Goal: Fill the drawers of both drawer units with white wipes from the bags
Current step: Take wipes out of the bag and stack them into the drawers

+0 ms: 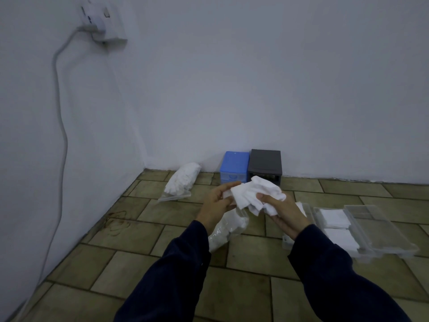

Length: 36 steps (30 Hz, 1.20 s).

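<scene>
- Centre of frame: bunch of crumpled white cloth wipes (254,194), held above the tiled floor (139,270).
- Left hand (217,205): fingers loosely curled against the left edge of the bunch, thumb on top.
- Right hand (282,212): fingers curled round the bunch's right side, gripping.
- Below the hands: clear plastic bag of wipes (226,231), lying on the floor.
- Left of centre, near the wall: second full clear bag (181,181).
- Against the wall: blue plastic drawer unit (234,166) touching dark grey drawer unit (265,163).
- Right of frame: transparent drawers (362,228) on the floor, one holding flat wipes.
</scene>
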Each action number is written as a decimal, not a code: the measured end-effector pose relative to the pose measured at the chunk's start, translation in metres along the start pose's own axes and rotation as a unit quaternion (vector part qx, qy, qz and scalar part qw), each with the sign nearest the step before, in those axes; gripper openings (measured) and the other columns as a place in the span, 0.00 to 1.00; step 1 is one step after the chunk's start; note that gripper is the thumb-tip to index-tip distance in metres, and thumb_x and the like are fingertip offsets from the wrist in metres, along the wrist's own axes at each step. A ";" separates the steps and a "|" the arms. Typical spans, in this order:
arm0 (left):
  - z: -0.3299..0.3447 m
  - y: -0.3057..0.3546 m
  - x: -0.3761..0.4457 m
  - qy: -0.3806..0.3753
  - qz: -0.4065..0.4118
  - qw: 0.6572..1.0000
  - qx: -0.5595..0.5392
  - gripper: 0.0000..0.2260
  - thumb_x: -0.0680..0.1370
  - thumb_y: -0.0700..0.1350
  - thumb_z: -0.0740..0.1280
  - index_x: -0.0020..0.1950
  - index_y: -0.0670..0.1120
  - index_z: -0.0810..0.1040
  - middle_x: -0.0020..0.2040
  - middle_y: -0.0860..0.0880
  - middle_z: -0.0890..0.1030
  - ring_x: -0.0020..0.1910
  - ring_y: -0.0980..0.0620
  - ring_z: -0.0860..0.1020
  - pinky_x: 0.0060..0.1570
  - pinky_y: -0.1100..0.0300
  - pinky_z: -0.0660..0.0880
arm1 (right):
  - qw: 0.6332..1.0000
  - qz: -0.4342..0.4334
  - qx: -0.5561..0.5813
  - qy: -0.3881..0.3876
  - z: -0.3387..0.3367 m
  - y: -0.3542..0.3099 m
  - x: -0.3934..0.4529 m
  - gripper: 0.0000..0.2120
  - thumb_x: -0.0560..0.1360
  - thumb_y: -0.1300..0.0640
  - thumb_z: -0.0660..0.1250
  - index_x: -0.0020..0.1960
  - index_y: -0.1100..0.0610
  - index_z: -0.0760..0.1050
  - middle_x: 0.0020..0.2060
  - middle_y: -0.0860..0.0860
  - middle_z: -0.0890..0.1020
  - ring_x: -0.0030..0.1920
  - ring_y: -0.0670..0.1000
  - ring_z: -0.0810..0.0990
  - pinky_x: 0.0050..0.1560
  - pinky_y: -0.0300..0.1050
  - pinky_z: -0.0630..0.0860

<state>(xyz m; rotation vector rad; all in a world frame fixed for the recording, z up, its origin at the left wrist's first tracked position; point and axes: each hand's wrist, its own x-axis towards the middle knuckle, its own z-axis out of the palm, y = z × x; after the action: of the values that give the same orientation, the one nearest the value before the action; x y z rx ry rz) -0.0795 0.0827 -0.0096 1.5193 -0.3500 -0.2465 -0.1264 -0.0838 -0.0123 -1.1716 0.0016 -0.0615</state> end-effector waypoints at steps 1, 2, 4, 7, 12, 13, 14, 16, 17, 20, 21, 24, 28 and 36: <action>0.001 -0.001 0.001 -0.007 -0.004 1.000 -0.002 0.16 0.78 0.31 0.57 0.60 0.44 0.76 0.59 0.44 0.78 0.55 0.49 0.78 0.49 0.62 0.78 | 1.000 0.005 -0.003 -0.002 0.002 0.002 0.000 0.16 0.74 0.66 0.64 0.61 0.62 0.73 0.53 0.57 0.82 0.49 0.50 0.82 0.43 0.39 0.80; 0.001 -0.001 0.002 -0.010 -0.010 1.000 -0.001 0.16 0.78 0.31 0.56 0.59 0.45 0.76 0.57 0.44 0.79 0.54 0.49 0.78 0.49 0.61 0.78 | 1.000 0.009 -0.005 -0.004 0.003 0.003 0.000 0.16 0.74 0.65 0.64 0.62 0.63 0.73 0.54 0.58 0.82 0.50 0.51 0.82 0.44 0.39 0.79; 0.000 0.001 0.003 -0.006 -0.027 1.000 -0.005 0.17 0.78 0.31 0.54 0.58 0.44 0.77 0.58 0.43 0.78 0.55 0.47 0.77 0.49 0.60 0.78 | 1.000 0.008 -0.009 0.005 0.005 0.005 0.001 0.17 0.74 0.65 0.65 0.63 0.64 0.72 0.54 0.59 0.81 0.51 0.52 0.81 0.44 0.40 0.79; -0.002 0.002 0.005 -0.009 -0.045 0.996 -0.076 0.15 0.79 0.37 0.53 0.59 0.43 0.76 0.59 0.43 0.79 0.58 0.45 0.77 0.56 0.54 0.75 | 0.999 0.004 0.024 0.024 0.005 0.007 0.002 0.17 0.75 0.64 0.64 0.64 0.63 0.71 0.55 0.59 0.81 0.50 0.52 0.82 0.43 0.40 0.80; -0.004 0.002 0.002 -0.013 -0.035 0.995 -0.088 0.16 0.81 0.36 0.52 0.62 0.43 0.74 0.55 0.49 0.80 0.51 0.55 0.80 0.47 0.64 0.78 | 0.996 -0.001 0.087 0.031 0.008 0.011 0.000 0.14 0.76 0.66 0.61 0.61 0.61 0.73 0.51 0.57 0.82 0.45 0.49 0.83 0.41 0.38 0.80; -0.005 0.002 0.001 -0.005 -0.025 0.997 -0.076 0.19 0.79 0.32 0.51 0.64 0.45 0.73 0.59 0.48 0.78 0.54 0.55 0.78 0.49 0.63 0.78 | 0.994 -0.002 0.105 0.035 0.009 0.011 0.000 0.14 0.76 0.66 0.61 0.61 0.60 0.73 0.50 0.56 0.83 0.45 0.48 0.83 0.42 0.38 0.80; -0.006 0.002 0.001 -0.002 -0.015 0.998 -0.060 0.22 0.78 0.29 0.50 0.64 0.48 0.72 0.61 0.48 0.75 0.56 0.54 0.76 0.51 0.63 0.77 | 0.992 -0.006 0.120 0.042 0.008 0.011 0.000 0.14 0.76 0.66 0.61 0.61 0.59 0.73 0.49 0.55 0.83 0.45 0.48 0.83 0.42 0.38 0.80; -0.007 -0.001 0.002 0.005 -0.015 0.998 -0.058 0.25 0.78 0.27 0.50 0.65 0.51 0.70 0.62 0.49 0.74 0.55 0.54 0.76 0.52 0.62 0.77 | 0.990 -0.018 0.134 0.050 0.006 0.010 0.002 0.15 0.76 0.66 0.60 0.61 0.57 0.73 0.50 0.55 0.83 0.47 0.48 0.83 0.44 0.38 0.80; -0.007 -0.002 0.003 0.011 -0.016 0.998 -0.060 0.26 0.78 0.27 0.50 0.68 0.52 0.68 0.60 0.51 0.75 0.53 0.55 0.76 0.51 0.62 0.77 | 0.990 -0.023 0.132 0.052 0.004 0.009 0.002 0.15 0.76 0.66 0.61 0.61 0.56 0.73 0.51 0.55 0.82 0.47 0.48 0.83 0.45 0.38 0.80; -0.008 -0.002 0.003 0.024 -0.013 0.997 -0.065 0.28 0.78 0.27 0.51 0.74 0.48 0.61 0.61 0.53 0.75 0.51 0.57 0.77 0.48 0.63 0.77 | 0.994 -0.027 0.104 0.039 0.003 0.011 0.002 0.15 0.76 0.65 0.61 0.62 0.57 0.73 0.52 0.56 0.82 0.49 0.49 0.82 0.46 0.38 0.80; -0.008 -0.002 0.003 0.027 -0.014 0.997 -0.070 0.28 0.78 0.27 0.52 0.75 0.47 0.59 0.66 0.50 0.72 0.53 0.56 0.76 0.48 0.63 0.78 | 0.995 -0.025 0.092 0.031 0.005 0.011 0.001 0.16 0.76 0.65 0.61 0.62 0.58 0.72 0.53 0.56 0.82 0.50 0.50 0.82 0.46 0.39 0.80; -0.005 -0.003 0.009 0.039 -0.036 0.994 -0.094 0.25 0.79 0.30 0.54 0.75 0.42 0.57 0.71 0.41 0.66 0.50 0.55 0.78 0.43 0.64 0.79 | 0.997 -0.013 0.077 0.022 0.011 0.015 0.002 0.17 0.74 0.65 0.64 0.63 0.60 0.73 0.55 0.59 0.81 0.52 0.53 0.81 0.46 0.41 0.80; -0.004 -0.007 0.013 0.029 -0.061 0.988 -0.141 0.22 0.79 0.35 0.57 0.74 0.41 0.61 0.70 0.39 0.68 0.58 0.47 0.78 0.53 0.54 0.78 | 0.999 -0.022 0.034 0.037 0.016 0.021 0.004 0.14 0.73 0.66 0.65 0.58 0.58 0.75 0.54 0.58 0.81 0.51 0.52 0.81 0.45 0.40 0.80; -0.004 -0.011 0.005 0.028 -0.034 0.995 -0.092 0.18 0.81 0.38 0.56 0.72 0.43 0.65 0.64 0.42 0.72 0.55 0.50 0.76 0.47 0.64 0.79 | 0.996 -0.030 -0.067 0.055 0.016 0.027 0.006 0.17 0.68 0.57 0.70 0.56 0.54 0.76 0.55 0.57 0.80 0.56 0.57 0.79 0.58 0.54 0.76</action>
<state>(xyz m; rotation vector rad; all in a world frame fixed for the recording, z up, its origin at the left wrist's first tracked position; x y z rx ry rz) -0.0729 0.0839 -0.0202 1.3549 -0.2256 -0.2810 -0.1187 -0.0588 -0.0305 -1.3002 0.0679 -0.1806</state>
